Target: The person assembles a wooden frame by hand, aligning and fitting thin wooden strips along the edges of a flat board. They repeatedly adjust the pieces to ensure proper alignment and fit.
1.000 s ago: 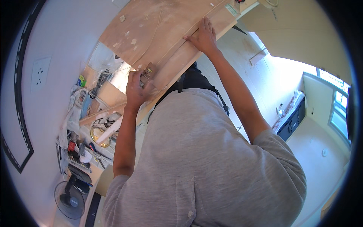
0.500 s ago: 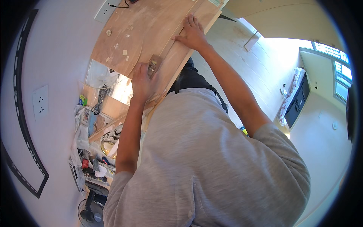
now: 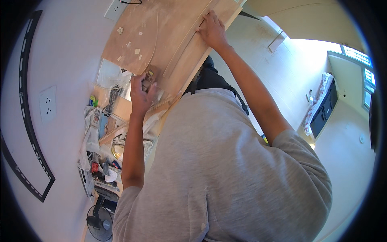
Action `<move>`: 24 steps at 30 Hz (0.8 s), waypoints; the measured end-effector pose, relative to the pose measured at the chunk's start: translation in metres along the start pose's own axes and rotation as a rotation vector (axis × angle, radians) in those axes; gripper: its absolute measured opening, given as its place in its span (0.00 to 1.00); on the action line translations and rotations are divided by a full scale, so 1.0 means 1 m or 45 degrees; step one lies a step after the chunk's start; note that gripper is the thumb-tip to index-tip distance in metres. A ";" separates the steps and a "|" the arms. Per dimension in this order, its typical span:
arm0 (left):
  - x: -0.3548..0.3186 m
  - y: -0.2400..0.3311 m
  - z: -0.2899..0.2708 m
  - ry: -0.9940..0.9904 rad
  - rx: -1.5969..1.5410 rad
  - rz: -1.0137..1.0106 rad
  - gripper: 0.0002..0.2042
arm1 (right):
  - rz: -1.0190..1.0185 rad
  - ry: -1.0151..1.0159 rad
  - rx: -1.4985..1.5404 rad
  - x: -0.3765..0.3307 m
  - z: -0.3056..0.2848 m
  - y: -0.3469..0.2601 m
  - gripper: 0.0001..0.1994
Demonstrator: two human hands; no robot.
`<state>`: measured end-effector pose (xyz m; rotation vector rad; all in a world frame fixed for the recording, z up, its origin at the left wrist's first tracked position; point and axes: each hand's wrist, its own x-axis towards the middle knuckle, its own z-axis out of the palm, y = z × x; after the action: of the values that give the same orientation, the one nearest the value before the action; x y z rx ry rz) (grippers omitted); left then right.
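Note:
My left hand point(image 3: 140, 94) is closed around a small brown wooden block point(image 3: 148, 79) with a yellowish patch on top. The block is at the near edge of the wooden board point(image 3: 171, 24), just off the near end of a long thin wood strip point(image 3: 182, 53) lying on that board. Higher up the strip, my right hand point(image 3: 213, 32) presses down with thumb and fingers apart. The underside of the wooden block and part of its sides are hidden by my left fingers.
Small pale chips point(image 3: 137, 51) and a crumpled lump point(image 3: 120, 30) lie on the board. Left of my left forearm are plastic bags point(image 3: 92, 121), tools and a black fan point(image 3: 99, 222). A wall socket point(image 3: 48, 104) is at far left.
My left hand has drawn the wooden block back toward me and left, off the strip's near end. My right hand stays on the strip. The whole view has shifted slightly.

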<state>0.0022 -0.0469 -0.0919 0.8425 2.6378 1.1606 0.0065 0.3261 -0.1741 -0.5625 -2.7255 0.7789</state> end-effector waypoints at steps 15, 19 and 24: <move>0.014 0.003 0.042 -0.120 0.192 0.065 0.25 | 0.022 0.012 -0.025 -0.003 -0.002 0.001 0.32; 0.035 0.012 0.053 -0.119 0.233 0.113 0.24 | -0.003 0.014 -0.057 -0.005 -0.002 0.000 0.31; 0.094 0.033 0.088 -0.120 0.222 0.185 0.24 | 0.000 -0.061 -0.038 -0.006 -0.007 0.003 0.26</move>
<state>-0.0322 0.0785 -0.1203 1.1082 2.6665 0.9047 0.0153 0.3292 -0.1711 -0.5572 -2.7849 0.7626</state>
